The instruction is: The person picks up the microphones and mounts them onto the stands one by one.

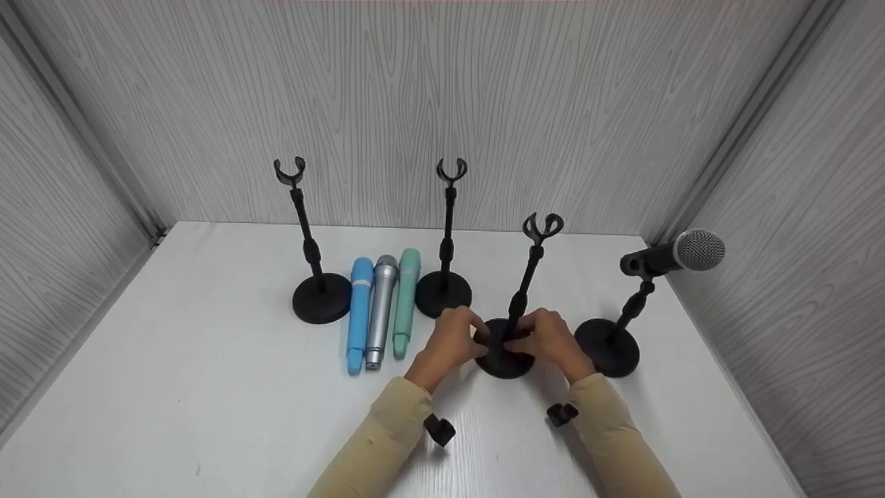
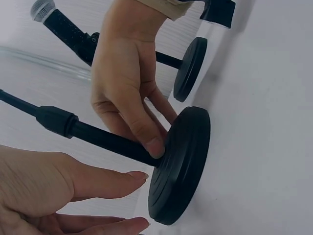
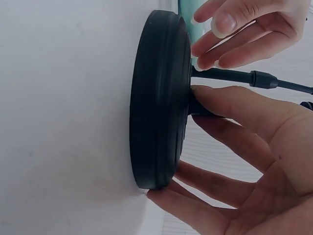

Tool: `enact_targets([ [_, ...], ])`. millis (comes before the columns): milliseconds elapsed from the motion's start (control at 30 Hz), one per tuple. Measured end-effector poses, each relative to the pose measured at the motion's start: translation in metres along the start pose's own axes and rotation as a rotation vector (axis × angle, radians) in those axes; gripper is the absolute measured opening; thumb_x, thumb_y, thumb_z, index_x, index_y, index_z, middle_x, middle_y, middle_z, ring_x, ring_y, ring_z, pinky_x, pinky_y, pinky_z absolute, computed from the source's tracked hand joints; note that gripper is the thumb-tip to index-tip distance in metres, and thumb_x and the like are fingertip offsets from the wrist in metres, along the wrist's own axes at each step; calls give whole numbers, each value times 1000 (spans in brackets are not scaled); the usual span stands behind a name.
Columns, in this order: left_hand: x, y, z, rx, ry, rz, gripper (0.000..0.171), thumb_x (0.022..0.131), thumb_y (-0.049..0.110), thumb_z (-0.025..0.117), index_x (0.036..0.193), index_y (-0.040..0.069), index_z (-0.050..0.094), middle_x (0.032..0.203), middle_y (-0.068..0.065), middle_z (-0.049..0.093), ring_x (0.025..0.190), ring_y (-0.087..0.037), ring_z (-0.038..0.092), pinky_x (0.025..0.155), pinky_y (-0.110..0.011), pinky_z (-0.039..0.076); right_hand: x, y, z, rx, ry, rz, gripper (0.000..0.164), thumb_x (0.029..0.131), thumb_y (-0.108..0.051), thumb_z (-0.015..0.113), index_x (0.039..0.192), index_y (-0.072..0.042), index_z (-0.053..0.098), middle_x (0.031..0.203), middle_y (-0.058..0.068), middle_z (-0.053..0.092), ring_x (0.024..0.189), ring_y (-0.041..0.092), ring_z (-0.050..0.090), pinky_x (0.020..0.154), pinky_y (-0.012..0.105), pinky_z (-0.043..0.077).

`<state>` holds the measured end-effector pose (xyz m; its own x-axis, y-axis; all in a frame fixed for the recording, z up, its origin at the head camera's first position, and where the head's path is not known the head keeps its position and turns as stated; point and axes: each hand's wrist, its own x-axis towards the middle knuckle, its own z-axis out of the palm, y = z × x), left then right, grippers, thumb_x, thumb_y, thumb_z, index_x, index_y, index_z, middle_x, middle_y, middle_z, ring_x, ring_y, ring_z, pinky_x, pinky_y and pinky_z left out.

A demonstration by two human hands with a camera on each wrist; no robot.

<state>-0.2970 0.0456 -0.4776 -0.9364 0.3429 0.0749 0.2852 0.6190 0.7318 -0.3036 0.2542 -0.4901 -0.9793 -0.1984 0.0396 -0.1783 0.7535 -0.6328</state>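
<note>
- Low grip: a person's right hand [image 1: 550, 339] pinches the foot of the pole [image 2: 110, 143] on a black microphone stand [image 1: 517, 305], thumb and forefinger on either side; its other fingers reach the rim of the base [image 3: 159, 103]
- Opposite, the left hand [image 1: 453, 339] holds nothing, fingers loose and parted; its thumb points at the base from just beside it in the left wrist view; whether any other fingertip touches the rim cannot be told
- The step in hand looks to be setting or straightening the stand on the white counter [image 1: 207, 401]; the base appears to sit flat, and the clip [image 1: 540, 236] on top carries no microphone
- The next move seems to call for a low, even hold that keeps the tall pole from tipping, with room left for the neighbouring stands
- The stand rises between the hands; it is nearer than the middle stand [image 1: 443, 294] and to its right; farther right, the right stand [image 1: 608, 349] bears a black microphone [image 1: 664, 259]
- To the left, outside either hand's hold, a blue microphone [image 1: 359, 297], a silver microphone [image 1: 382, 304] and a green microphone [image 1: 406, 297] lie side by side; they fill the gap between the left stand [image 1: 321, 299] and the middle one
</note>
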Motion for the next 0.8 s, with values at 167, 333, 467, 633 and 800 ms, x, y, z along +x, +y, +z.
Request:
enact_targets([
  [167,-1,-2,-7,-15,31,-8,26,76,3,87,101,6,82,118,-19,74,125,-45,56,107,-52,50,2,-4,0,-40,2,20,13,73,-14,88,79,-6,81,74,5,77,69,13,60,65,28,50],
  [333,0,-7,-16,-39,75,8,27,76,3,87,103,5,81,118,-19,75,122,-44,60,103,-52,52,1,-4,-1,-54,-8,49,12,73,-14,87,78,-5,80,72,4,76,67,13,57,63,27,49],
  [467,4,-11,-28,-57,152,36,28,75,3,87,102,1,80,105,-18,78,106,-36,71,92,-47,58,0,-4,-1,-50,-13,86,10,74,-14,85,79,-7,80,73,3,75,67,13,59,62,26,48],
  [633,10,-19,-46,-41,262,15,35,75,5,88,107,-3,76,104,-19,78,101,-34,72,92,-47,58,1,-6,-1,-56,-13,107,11,74,-14,85,81,-7,80,76,3,77,68,14,62,62,25,48],
  [800,18,-27,-60,0,287,-70,41,77,8,87,115,-3,73,115,-21,75,111,-36,69,97,-48,55,2,-5,0,-53,-6,79,11,73,-13,85,82,-7,81,77,3,78,71,14,62,64,26,49],
])
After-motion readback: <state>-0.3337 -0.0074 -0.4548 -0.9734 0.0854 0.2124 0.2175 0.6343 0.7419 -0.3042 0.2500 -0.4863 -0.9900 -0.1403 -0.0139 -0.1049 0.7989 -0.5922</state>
